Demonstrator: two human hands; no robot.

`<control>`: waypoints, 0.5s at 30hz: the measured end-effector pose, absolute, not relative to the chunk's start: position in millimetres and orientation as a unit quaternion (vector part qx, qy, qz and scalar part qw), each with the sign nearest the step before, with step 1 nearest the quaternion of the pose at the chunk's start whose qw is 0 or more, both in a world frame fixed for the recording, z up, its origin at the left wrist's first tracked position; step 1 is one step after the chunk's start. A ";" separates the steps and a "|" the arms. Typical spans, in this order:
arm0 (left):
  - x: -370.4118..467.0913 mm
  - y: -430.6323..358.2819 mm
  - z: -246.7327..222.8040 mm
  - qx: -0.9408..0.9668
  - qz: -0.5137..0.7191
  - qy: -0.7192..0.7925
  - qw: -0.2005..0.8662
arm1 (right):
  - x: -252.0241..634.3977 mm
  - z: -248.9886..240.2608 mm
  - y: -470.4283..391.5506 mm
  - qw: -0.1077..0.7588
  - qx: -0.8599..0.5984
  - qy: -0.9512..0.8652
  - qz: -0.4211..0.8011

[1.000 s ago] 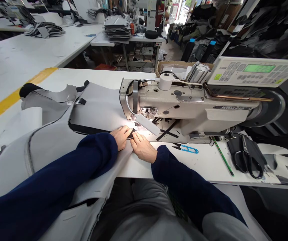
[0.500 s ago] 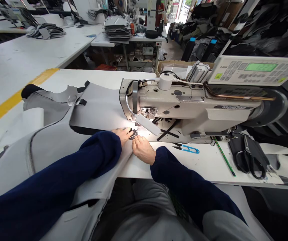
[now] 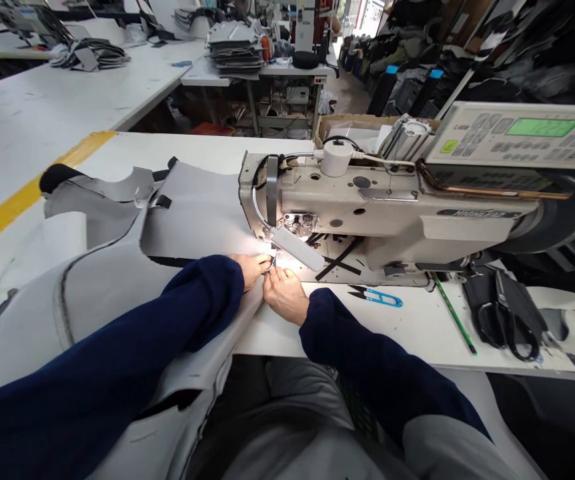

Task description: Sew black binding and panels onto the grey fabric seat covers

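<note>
A large grey sewn fabric piece (image 3: 197,207) with dark edging spreads over the table and hangs off its front edge. Its narrow edge lies under the lit needle area of a beige sewing machine (image 3: 337,200). My left hand (image 3: 251,270) is closed on the fabric just left of the presser foot, fingers bent down on it. Close beside it, my right hand (image 3: 286,293) pinches the fabric's edge with thumb and fingers in front of the needle. The fingertips partly hide the dark bit of material between them.
Blue thread snips (image 3: 377,297), a green pencil (image 3: 455,313) and black scissors (image 3: 505,320) lie to the right. Crossed black strips (image 3: 338,260) rest on the machine bed. A control panel (image 3: 522,133) rises above the machine; stacked pieces (image 3: 235,53) stand on a table behind.
My view has shifted slightly, so the machine appears a little further right. My left hand has edged toward the needle, and less of the dark material shows between my hands.
</note>
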State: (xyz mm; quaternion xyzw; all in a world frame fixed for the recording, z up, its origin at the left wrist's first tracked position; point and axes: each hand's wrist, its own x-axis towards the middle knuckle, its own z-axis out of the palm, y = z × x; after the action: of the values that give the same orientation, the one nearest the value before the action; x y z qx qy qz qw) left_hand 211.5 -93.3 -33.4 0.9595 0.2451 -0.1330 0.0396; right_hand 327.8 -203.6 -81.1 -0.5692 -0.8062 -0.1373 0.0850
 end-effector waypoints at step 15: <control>230.2 -81.1 -27.5 0.958 -0.070 0.272 0.064 | 329.8 -89.8 -184.6 0.093 -0.605 -0.778 -0.141</control>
State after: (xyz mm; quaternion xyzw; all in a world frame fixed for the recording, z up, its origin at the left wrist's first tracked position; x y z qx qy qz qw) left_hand 230.2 -81.1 -27.5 0.9576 0.2722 -0.0698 0.0637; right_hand 329.8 -184.6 -89.8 -0.6050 -0.7781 -0.1409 0.0928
